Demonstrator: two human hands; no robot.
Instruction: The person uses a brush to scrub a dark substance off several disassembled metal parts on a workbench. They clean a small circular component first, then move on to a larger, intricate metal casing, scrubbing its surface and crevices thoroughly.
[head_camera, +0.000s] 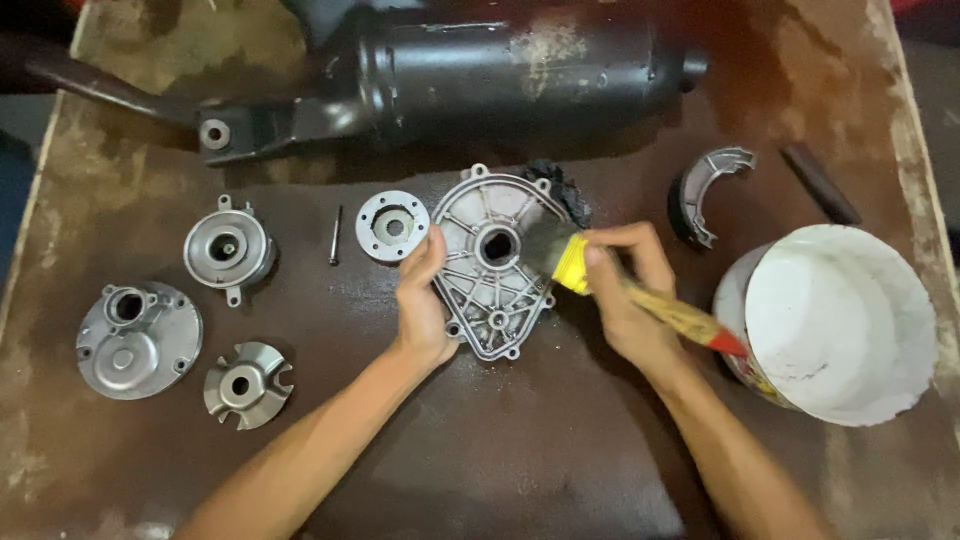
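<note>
Aluminium cover plate (492, 265), flat on desk (520, 450) centre, judged rigid, heavy, greasy: left hand (422, 300) fingers clamp its left rim, the best hold; right hand (625, 290) fingers closed around paintbrush (640, 297).

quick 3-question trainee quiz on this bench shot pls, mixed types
1. True or false: the right hand holds a paintbrush with a yellow ferrule.
2. What does the left hand grip? A) the white bucket B) the ribbed metal cover C) the black muffler
3. Fill in: the bristles rest on the cover's ____ edge, as seen in the picture.

Key: 1 true; 2 B; 3 right.
</note>
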